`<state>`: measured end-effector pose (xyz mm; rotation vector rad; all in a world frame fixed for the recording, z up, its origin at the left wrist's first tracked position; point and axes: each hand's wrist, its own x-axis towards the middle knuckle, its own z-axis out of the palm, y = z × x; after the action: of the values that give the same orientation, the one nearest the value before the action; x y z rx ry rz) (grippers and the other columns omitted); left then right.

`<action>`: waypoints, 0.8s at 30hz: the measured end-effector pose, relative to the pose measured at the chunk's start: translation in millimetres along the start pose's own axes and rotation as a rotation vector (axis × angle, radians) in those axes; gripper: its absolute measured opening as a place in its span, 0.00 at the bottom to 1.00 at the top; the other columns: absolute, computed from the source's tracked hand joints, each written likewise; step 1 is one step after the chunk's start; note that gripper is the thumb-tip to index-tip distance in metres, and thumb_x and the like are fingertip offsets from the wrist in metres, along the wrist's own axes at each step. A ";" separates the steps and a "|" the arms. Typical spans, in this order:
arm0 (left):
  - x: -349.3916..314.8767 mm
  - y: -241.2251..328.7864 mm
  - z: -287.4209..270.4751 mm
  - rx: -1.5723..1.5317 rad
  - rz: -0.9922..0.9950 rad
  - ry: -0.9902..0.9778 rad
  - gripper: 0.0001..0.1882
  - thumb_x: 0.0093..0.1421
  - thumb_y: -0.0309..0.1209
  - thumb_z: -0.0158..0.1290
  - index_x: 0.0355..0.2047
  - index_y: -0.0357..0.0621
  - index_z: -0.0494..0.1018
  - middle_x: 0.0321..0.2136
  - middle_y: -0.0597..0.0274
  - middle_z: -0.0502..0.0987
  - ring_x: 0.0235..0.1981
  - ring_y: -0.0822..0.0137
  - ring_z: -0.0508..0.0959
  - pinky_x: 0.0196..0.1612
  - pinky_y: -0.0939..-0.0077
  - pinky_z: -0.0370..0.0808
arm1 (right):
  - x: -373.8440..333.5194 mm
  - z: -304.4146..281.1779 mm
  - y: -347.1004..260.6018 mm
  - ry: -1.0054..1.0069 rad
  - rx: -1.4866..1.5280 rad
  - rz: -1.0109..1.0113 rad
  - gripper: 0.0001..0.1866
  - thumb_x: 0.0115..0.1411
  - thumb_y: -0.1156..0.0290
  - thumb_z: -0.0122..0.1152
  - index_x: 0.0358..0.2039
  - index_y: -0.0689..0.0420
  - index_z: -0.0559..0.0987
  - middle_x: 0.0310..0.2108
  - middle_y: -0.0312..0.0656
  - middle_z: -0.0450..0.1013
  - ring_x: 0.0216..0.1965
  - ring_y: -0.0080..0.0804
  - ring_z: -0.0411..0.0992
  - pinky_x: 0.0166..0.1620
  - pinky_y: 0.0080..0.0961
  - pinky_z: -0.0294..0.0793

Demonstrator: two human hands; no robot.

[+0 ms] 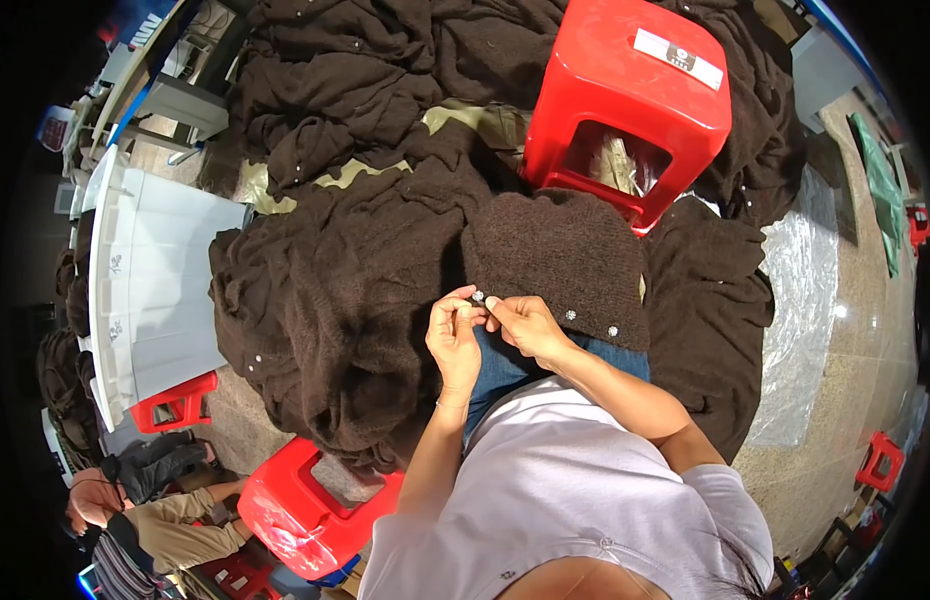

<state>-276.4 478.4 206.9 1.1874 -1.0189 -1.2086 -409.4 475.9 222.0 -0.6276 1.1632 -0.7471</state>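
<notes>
A dark brown knit garment [560,250] lies across my lap over blue jeans. Along its near edge sit small sparkly buttons, two of them to the right of my hands. My left hand [453,345] is closed in a pinch on that edge, beside another sparkly button [478,296]. Close against it, the thumb and fingers of my right hand [526,326] pinch the same edge from the right. Whether a needle or thread is between the fingers is too small to tell.
Heaps of brown knit fabric [325,290] surround me on the left, far side and right. A red stool [635,90] stands ahead, another red stool [305,510] at lower left. A white plastic bin [170,280] is at left, clear sheeting [800,310] at right. Another person [175,530] sits at lower left.
</notes>
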 end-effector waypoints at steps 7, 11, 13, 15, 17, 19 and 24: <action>-0.4 -3.4 -2.7 0.042 0.017 -0.023 0.03 0.67 0.21 0.45 0.37 0.36 0.69 0.46 0.50 0.74 0.33 0.72 0.78 0.38 0.78 0.79 | 1.9 -3.5 -1.4 -0.018 0.099 0.049 0.21 0.66 0.58 0.52 0.21 0.59 0.76 0.10 0.27 0.60 0.11 0.13 0.52 0.15 0.19 0.45; 1.5 -6.3 -4.7 0.061 0.030 0.026 0.02 0.67 0.23 0.45 0.38 0.37 0.67 0.44 0.49 0.75 0.32 0.67 0.80 0.36 0.76 0.80 | 0.2 -6.2 0.2 0.006 0.050 0.011 0.23 0.67 0.55 0.52 0.20 0.58 0.76 0.09 0.27 0.58 0.10 0.14 0.50 0.14 0.20 0.43; 5.4 -2.4 -7.9 0.019 0.009 0.175 0.07 0.67 0.28 0.49 0.39 0.37 0.66 0.40 0.48 0.77 0.27 0.63 0.81 0.30 0.76 0.80 | -9.5 -15.7 -3.2 0.021 0.091 0.055 0.24 0.67 0.53 0.51 0.21 0.58 0.76 0.09 0.27 0.58 0.10 0.14 0.50 0.14 0.20 0.43; 12.3 -17.4 -37.7 -0.073 -0.042 0.329 0.11 0.65 0.34 0.54 0.33 0.39 0.68 0.36 0.51 0.78 0.22 0.69 0.78 0.28 0.80 0.77 | -20.2 -29.3 -1.0 0.092 0.163 0.069 0.27 0.67 0.47 0.49 0.24 0.58 0.77 0.10 0.29 0.58 0.09 0.15 0.49 0.13 0.19 0.43; 11.7 -26.8 -53.7 0.069 -0.057 0.430 0.10 0.64 0.34 0.56 0.29 0.42 0.69 0.32 0.57 0.77 0.21 0.75 0.75 0.27 0.83 0.74 | -26.5 -51.3 8.9 0.222 0.334 -0.027 0.26 0.67 0.46 0.49 0.27 0.57 0.76 0.11 0.29 0.57 0.09 0.15 0.46 0.13 0.17 0.41; 8.1 -16.9 -39.0 0.260 0.042 0.458 0.05 0.62 0.28 0.57 0.30 0.43 0.73 0.28 0.65 0.74 0.27 0.79 0.72 0.29 0.84 0.70 | -32.0 -72.2 16.8 0.302 0.380 -0.098 0.25 0.66 0.45 0.50 0.28 0.57 0.76 0.11 0.28 0.56 0.09 0.14 0.46 0.13 0.16 0.42; -9.2 5.9 7.5 0.714 0.462 -0.007 0.03 0.57 0.20 0.57 0.32 0.37 0.77 0.33 0.56 0.77 0.33 0.60 0.76 0.41 0.72 0.74 | -41.8 -77.1 22.8 0.434 0.288 -0.101 0.15 0.64 0.58 0.59 0.29 0.56 0.75 0.12 0.26 0.56 0.10 0.11 0.47 0.14 0.16 0.42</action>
<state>-284.0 486.6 214.1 1.3637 -1.6963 -0.4827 -487.9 518.6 206.6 -0.2882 1.3893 -1.1516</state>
